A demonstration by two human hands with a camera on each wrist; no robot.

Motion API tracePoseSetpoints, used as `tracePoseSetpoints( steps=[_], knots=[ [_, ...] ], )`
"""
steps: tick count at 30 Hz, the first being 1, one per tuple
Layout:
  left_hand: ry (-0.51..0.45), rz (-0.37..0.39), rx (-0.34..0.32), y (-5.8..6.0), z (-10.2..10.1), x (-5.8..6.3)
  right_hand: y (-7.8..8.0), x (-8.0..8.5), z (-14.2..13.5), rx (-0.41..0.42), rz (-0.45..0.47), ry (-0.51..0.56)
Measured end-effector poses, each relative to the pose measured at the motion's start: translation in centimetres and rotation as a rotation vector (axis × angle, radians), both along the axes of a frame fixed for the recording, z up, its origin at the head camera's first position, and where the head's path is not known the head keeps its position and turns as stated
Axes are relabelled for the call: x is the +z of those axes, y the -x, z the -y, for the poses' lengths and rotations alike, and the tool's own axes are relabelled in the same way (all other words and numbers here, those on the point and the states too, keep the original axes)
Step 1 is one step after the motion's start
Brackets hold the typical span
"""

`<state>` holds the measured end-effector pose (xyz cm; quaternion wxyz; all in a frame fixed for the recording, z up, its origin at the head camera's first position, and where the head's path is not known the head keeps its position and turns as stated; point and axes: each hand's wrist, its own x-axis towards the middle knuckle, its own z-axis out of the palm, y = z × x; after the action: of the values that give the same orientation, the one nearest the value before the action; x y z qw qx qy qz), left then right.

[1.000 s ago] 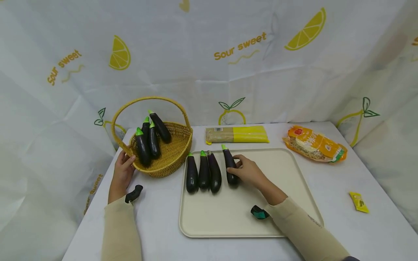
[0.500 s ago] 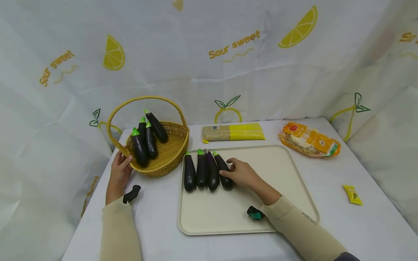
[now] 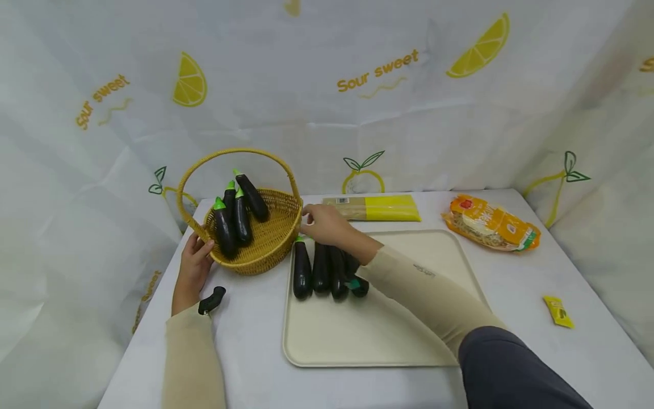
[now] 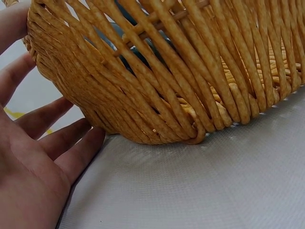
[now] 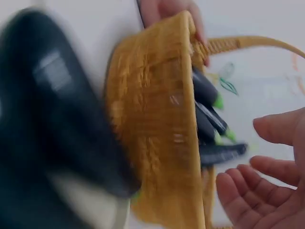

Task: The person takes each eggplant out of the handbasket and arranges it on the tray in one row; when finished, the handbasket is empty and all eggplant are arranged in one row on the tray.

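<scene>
My left hand (image 3: 195, 261) holds the left rim of a wicker basket (image 3: 283, 218), near the base of its handle. In the left wrist view its fingers spread along the basket's woven wall. Several dark eggplants (image 3: 225, 230) with green stems lean together in the basket's left part. My right hand (image 3: 327, 226) is right at the basket's right rim, fingers apart and holding nothing in the right wrist view. Under the right forearm, a row of several eggplants (image 3: 302, 272) lies on a beige tray (image 3: 327, 346); the forearm hides parts of them.
Behind the tray lies a yellow packet of noodles (image 3: 390, 208), partly covered by the right hand. An orange food bag (image 3: 491, 223) is at the back right, and a small yellow sachet (image 3: 558, 311) lies at the right. A printed white curtain hangs behind the table.
The right hand set an eggplant against the tray's row, released it, and moved up and left to the basket's right side. The left hand has stayed on the basket.
</scene>
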<state>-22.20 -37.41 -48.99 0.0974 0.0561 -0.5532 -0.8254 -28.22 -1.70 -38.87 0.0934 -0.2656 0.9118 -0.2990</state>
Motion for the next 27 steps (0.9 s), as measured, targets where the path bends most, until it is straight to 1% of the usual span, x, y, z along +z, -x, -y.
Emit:
tracePoseSetpoints(
  steps=[2, 4, 6, 8, 12, 14, 18, 21, 22, 25, 27],
  knots=[
    [0.009, -0.008, -0.01, 0.1, 0.1, -0.1, 0.6, 0.3, 4.3, 0.061, -0.013, 0.019],
    [0.016, -0.01, -0.002, 0.0, 0.1, -0.1, 1.0, 0.1, 8.0, 0.076, -0.009, 0.043],
    [0.027, -0.009, 0.011, 0.0, 0.1, 0.0, 1.2, -0.3, 11.3, 0.064, -0.007, 0.068],
    [0.036, -0.007, 0.02, -0.1, 0.1, 0.1, 1.1, -0.8, 13.9, 0.039, 0.025, 0.083],
    [0.043, 0.0, 0.011, -0.2, -0.1, 0.0, 0.3, -1.8, 17.5, -0.003, 0.081, 0.048],
    [0.033, -0.002, 0.004, -0.2, -0.2, 0.0, -0.2, -2.2, 18.6, -0.037, 0.079, 0.01],
    [0.02, -0.009, -0.002, -0.3, -0.4, -0.4, -1.1, -2.9, 20.0, -0.111, 0.034, -0.102],
    [0.039, -0.029, -0.014, -0.2, -0.3, -0.6, -1.3, -3.3, 20.4, -0.13, 0.015, -0.172],
    [0.053, -0.04, -0.016, -0.2, -0.3, -0.5, -1.3, -3.3, 20.4, -0.132, 0.024, -0.171],
    [0.048, -0.067, -0.022, -0.2, -0.1, -0.5, -1.3, -3.2, 20.4, -0.129, 0.049, -0.135],
    [0.054, -0.065, -0.019, -0.2, 0.1, -0.4, -1.2, -3.0, 19.9, -0.128, 0.078, -0.07]
  ],
)
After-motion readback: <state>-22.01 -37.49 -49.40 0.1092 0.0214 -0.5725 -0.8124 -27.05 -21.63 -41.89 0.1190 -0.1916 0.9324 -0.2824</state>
